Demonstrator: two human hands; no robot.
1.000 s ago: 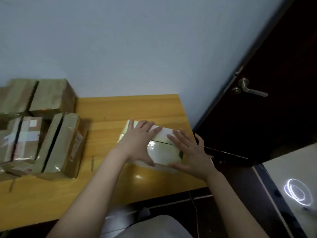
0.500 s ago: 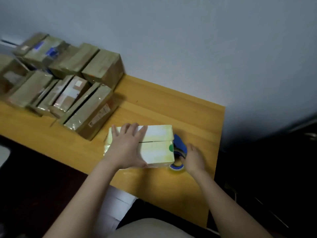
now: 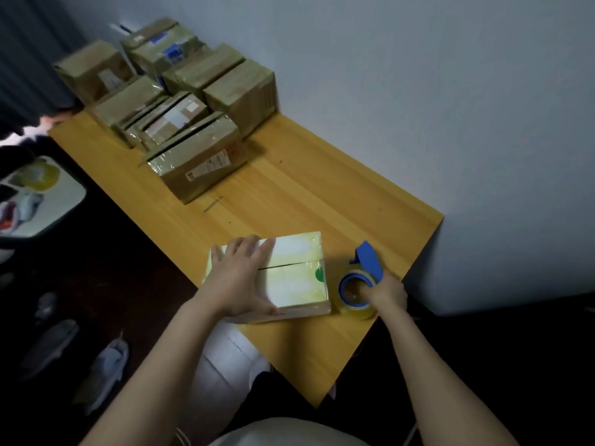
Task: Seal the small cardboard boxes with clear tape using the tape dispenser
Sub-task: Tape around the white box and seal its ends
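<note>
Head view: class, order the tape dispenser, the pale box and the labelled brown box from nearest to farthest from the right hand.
1. The tape dispenser, gripped by the right hand.
2. The pale box, just to its left, under the left hand.
3. The labelled brown box, far back-left.

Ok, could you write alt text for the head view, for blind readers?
A person's left hand lies flat on a pale box on a wooden table; the right hand grips a blue tape dispenser beside it. Brown boxes stand behind.
</note>
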